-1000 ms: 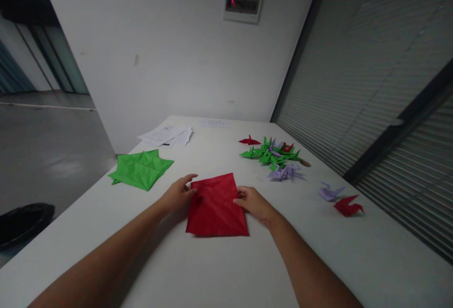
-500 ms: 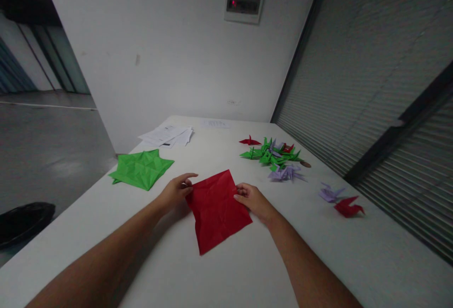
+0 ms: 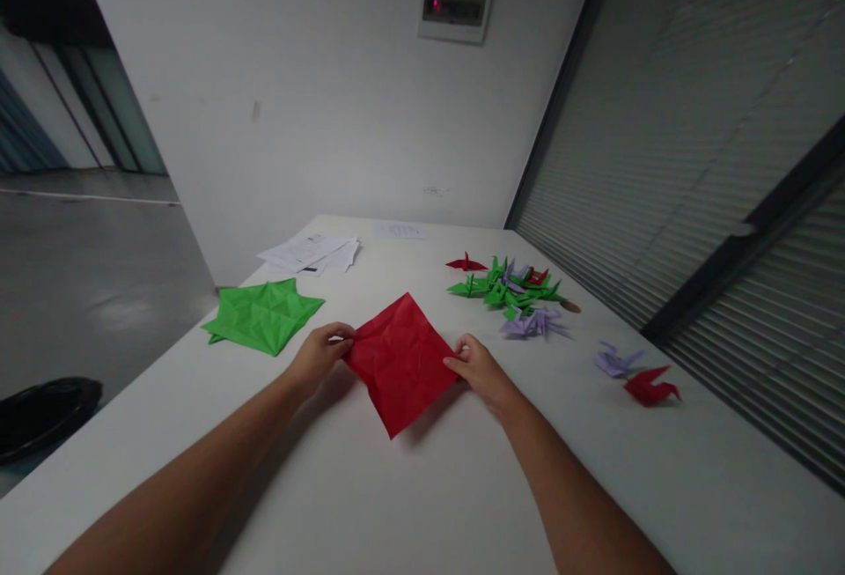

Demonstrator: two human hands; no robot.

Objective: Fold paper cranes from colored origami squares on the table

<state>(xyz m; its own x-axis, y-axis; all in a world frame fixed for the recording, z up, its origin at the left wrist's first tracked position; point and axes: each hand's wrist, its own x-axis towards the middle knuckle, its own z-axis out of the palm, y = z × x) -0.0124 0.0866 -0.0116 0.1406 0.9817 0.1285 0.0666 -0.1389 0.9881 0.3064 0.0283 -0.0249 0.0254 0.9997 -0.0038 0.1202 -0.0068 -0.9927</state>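
Observation:
A creased red paper square (image 3: 401, 360) hangs as a diamond just above the white table (image 3: 370, 504), one corner pointing at me. My left hand (image 3: 320, 353) pinches its left corner and my right hand (image 3: 476, 366) pinches its right corner. Both hands are closed on the paper. A shadow lies under the sheet's near corner.
A stack of creased green paper (image 3: 262, 314) lies to the left. White printed sheets (image 3: 312, 253) sit at the far left. A pile of green, purple and red folded cranes (image 3: 510, 290) is at the far right, with a purple crane (image 3: 615, 359) and a red crane (image 3: 650, 387) nearer.
The red sheet lay flat with its edges square to me; both hands have turned it into a diamond and lifted it slightly off the table.

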